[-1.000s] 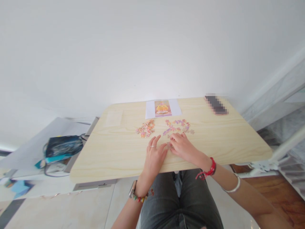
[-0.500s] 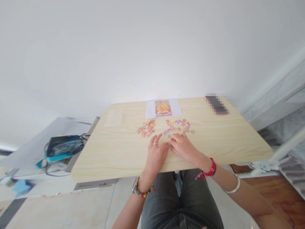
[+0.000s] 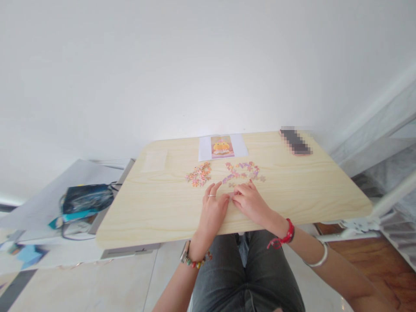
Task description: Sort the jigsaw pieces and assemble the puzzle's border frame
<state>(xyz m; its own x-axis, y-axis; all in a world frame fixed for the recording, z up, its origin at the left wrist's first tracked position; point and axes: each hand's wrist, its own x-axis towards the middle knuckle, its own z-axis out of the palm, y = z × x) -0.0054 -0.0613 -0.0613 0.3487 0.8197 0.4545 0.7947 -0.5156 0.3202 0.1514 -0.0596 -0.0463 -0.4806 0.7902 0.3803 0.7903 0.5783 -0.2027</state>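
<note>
Pale wood tabletop (image 3: 156, 208) carries two loose heaps of jigsaw pieces — an orange-pink heap (image 3: 199, 174) and a purple-pink heap (image 3: 243, 172) — below a printed reference picture (image 3: 222, 147). Nothing looks joined yet, so the puzzle seems barely begun, with nearly all of it left to build. The left hand (image 3: 212, 210) and right hand (image 3: 250, 201) meet fingertip to fingertip at the near edge of the purple-pink heap, fingers curled over something small; whether either actually pinches a piece I cannot tell. A pixelated dark object (image 3: 295, 141) lies at the far right corner.
</note>
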